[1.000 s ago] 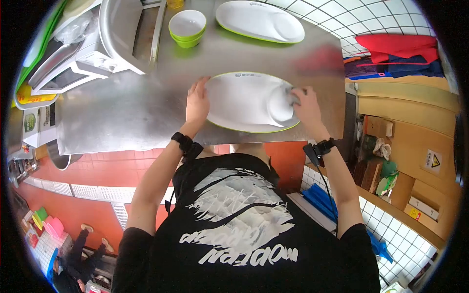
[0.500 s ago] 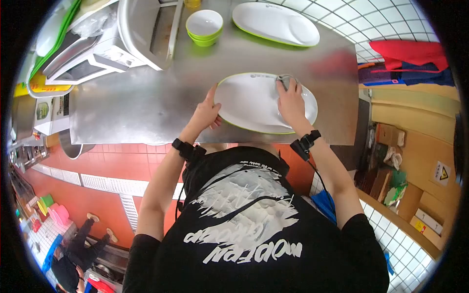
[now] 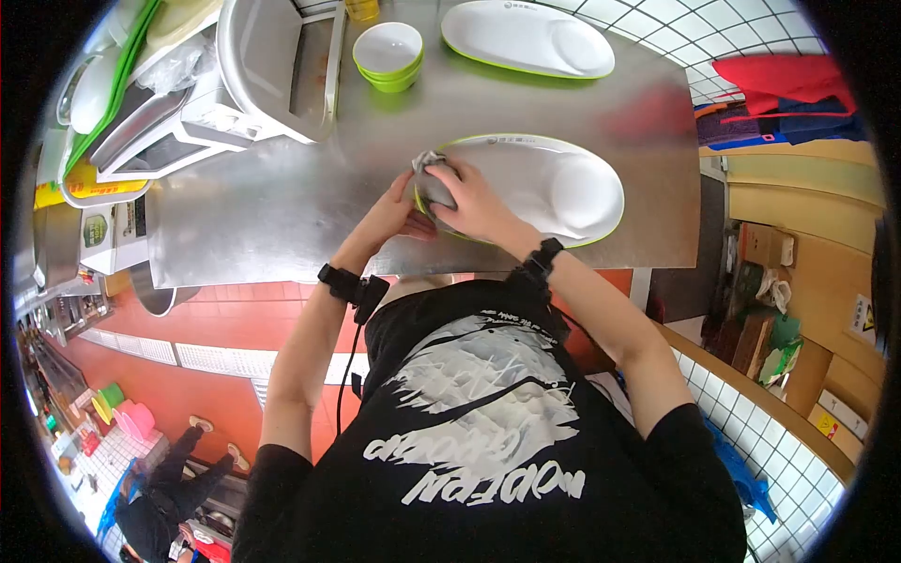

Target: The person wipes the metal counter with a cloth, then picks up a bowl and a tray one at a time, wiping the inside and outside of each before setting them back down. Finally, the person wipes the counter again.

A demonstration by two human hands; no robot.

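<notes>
A long oval white plate (image 3: 526,178) with a lime-green rim lies near the front edge of the steel table. My left hand (image 3: 392,218) grips the plate's left end at the rim, its fingertips partly hidden by my other hand. A crumpled grey cloth (image 3: 430,161) is bunched in my right hand (image 3: 476,205), which presses it on that same left end. The round recess at the plate's right end faces up.
A similar oval plate (image 3: 526,39) and stacked green-and-white bowls (image 3: 389,54) stand farther back on the steel table (image 3: 272,211). White equipment (image 3: 221,103) is at left, folded red cloth (image 3: 784,83) at right. Another person (image 3: 160,511) is at lower left.
My right hand has slid the cloth leftward across the plate, from its right part to its left end beside my left hand. My left hand stays at the rim.
</notes>
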